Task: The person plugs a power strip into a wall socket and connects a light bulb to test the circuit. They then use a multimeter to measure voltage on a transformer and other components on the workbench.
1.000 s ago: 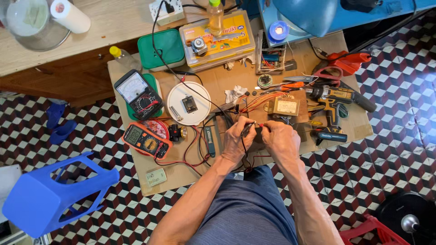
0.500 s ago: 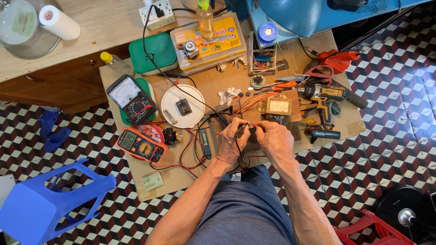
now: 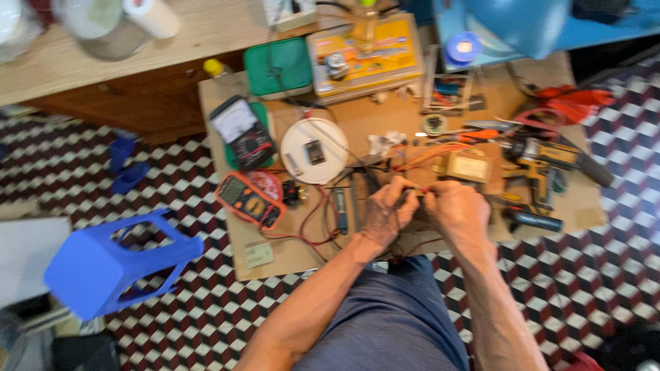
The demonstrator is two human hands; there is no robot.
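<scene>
A low brown surface (image 3: 289,254) sits on a red, black and white checkered floor (image 3: 172,185), crowded with tools. Nearest, the left hand (image 3: 386,214) and right hand (image 3: 457,213) are close together, fingers pinched on thin wires (image 3: 412,189) near the surface's middle. Just left lies an orange multimeter (image 3: 249,199); beyond it a white round disc (image 3: 314,150); farther back a yellow case (image 3: 364,55).

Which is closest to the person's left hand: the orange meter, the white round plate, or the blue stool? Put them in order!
From the left hand:
1. White round plate, up and left on the board.
2. Orange meter, left on the board.
3. Blue stool, far left on the floor.
</scene>
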